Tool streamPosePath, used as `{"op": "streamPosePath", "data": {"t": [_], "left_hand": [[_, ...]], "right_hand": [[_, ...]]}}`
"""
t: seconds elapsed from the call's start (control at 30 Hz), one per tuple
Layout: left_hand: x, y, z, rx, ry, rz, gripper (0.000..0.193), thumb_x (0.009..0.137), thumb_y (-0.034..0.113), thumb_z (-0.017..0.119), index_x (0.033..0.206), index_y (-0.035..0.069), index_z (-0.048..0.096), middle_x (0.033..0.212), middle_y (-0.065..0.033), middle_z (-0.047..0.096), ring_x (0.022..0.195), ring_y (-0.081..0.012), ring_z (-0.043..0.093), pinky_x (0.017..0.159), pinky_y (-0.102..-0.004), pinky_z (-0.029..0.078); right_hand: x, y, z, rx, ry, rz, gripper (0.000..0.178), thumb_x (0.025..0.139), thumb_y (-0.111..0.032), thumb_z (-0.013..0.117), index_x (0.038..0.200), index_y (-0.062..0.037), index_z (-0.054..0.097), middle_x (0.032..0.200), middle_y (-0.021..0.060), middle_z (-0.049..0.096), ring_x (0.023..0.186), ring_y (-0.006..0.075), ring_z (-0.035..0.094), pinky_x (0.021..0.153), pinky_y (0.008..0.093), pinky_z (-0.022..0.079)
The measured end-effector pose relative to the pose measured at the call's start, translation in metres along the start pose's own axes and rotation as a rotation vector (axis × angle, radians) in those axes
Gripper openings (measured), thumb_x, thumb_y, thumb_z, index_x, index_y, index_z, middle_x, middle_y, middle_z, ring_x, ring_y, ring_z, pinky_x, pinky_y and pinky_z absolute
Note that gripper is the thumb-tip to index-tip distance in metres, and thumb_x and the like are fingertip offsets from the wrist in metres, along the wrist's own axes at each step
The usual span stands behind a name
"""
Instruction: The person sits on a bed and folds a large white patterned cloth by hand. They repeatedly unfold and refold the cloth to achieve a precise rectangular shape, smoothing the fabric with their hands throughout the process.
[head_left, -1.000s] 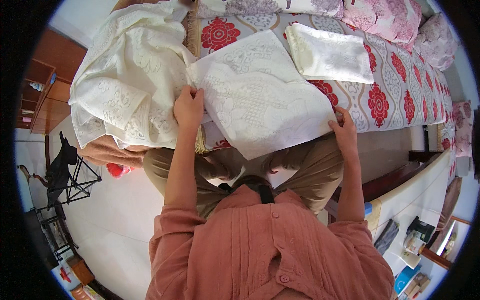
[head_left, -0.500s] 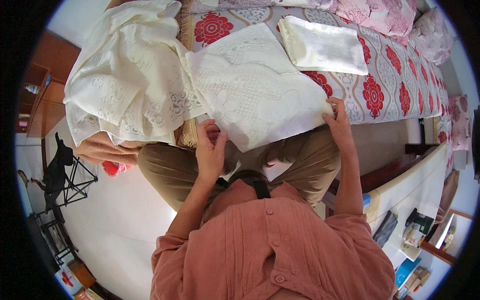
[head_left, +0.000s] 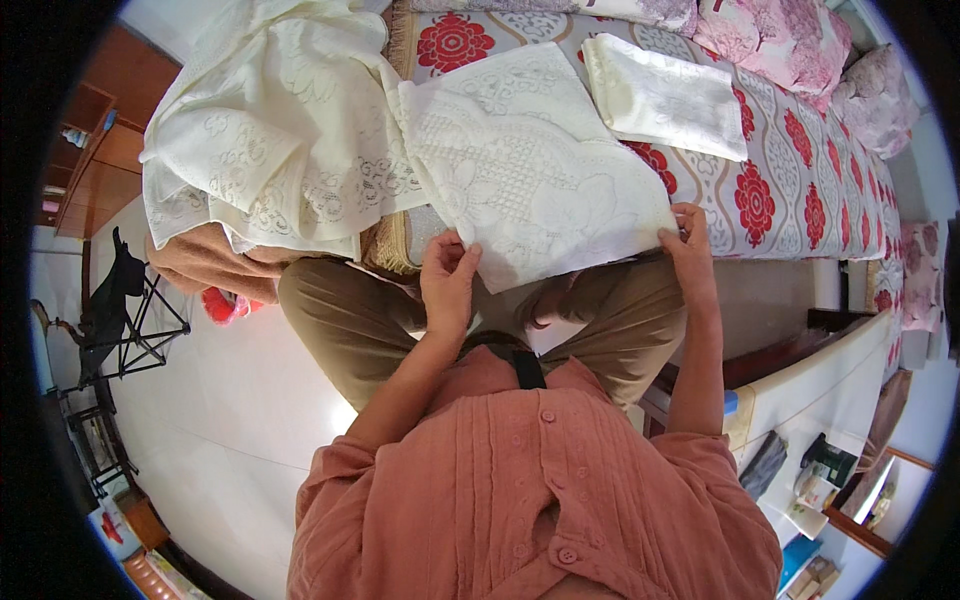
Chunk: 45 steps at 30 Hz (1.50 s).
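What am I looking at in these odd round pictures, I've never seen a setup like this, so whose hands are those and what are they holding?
There is no robot here, just a person's two bare hands. Every picture comes from the left one of two wide fisheye cameras worn on that person's head, looking down; that lens bends straight edges and leaves the dark rim.

The left hand pinches the near left edge of a white lace cloth, and the right hand pinches its right corner. The cloth lies spread on a red-flowered cover. Beyond it is a folded white cloth; to the left, a loosely heaped lace cloth. Pink patterned cushions sit at the far side.
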<state>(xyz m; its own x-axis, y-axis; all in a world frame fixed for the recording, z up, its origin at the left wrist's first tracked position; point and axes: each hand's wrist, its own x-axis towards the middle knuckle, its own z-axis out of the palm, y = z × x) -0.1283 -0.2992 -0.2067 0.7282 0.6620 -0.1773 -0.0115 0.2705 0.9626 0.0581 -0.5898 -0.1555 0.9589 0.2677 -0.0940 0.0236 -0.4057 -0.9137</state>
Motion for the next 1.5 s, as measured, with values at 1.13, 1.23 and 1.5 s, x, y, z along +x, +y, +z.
{"op": "streamPosePath", "data": {"t": [1.13, 1.23, 1.5], "left_hand": [[-0.029, 0.126, 0.003, -0.466, -0.060, -0.336, 0.019, 0.089, 0.002, 0.063, 0.101, 0.010, 0.051, 0.099, -0.0059, 0.060, 0.089, -0.0178, 0.061, 0.079, -0.0340, 0.051], [0.040, 0.134, -0.001, -0.442, -0.012, -0.252, 0.025, 0.096, 0.016, 0.056, 0.118, 0.004, 0.052, 0.109, -0.0099, 0.061, 0.092, -0.0202, 0.063, 0.080, -0.0362, 0.053], [0.123, 0.087, -0.038, -0.023, -0.024, -0.307, 0.024, 0.099, 0.033, 0.056, 0.091, 0.010, 0.057, 0.078, 0.0003, 0.056, 0.067, -0.0134, 0.055, 0.066, -0.0291, 0.046]], "right_hand": [[0.043, -0.138, -0.011, 0.485, -0.213, -0.021, 0.029, 0.089, -0.016, 0.064, 0.114, 0.0003, 0.063, 0.108, 0.0064, 0.065, 0.098, 0.0145, 0.060, 0.089, 0.0303, 0.046], [0.107, -0.155, 0.029, 0.495, -0.344, -0.022, 0.039, 0.092, -0.026, 0.064, 0.121, -0.0009, 0.061, 0.111, 0.0067, 0.065, 0.097, 0.0148, 0.060, 0.089, 0.0297, 0.047], [0.214, -0.088, 0.125, -0.297, -0.308, -0.163, 0.048, 0.085, -0.033, 0.071, 0.119, -0.0013, 0.062, 0.106, 0.0107, 0.066, 0.091, 0.0216, 0.064, 0.079, 0.0343, 0.050]]}}
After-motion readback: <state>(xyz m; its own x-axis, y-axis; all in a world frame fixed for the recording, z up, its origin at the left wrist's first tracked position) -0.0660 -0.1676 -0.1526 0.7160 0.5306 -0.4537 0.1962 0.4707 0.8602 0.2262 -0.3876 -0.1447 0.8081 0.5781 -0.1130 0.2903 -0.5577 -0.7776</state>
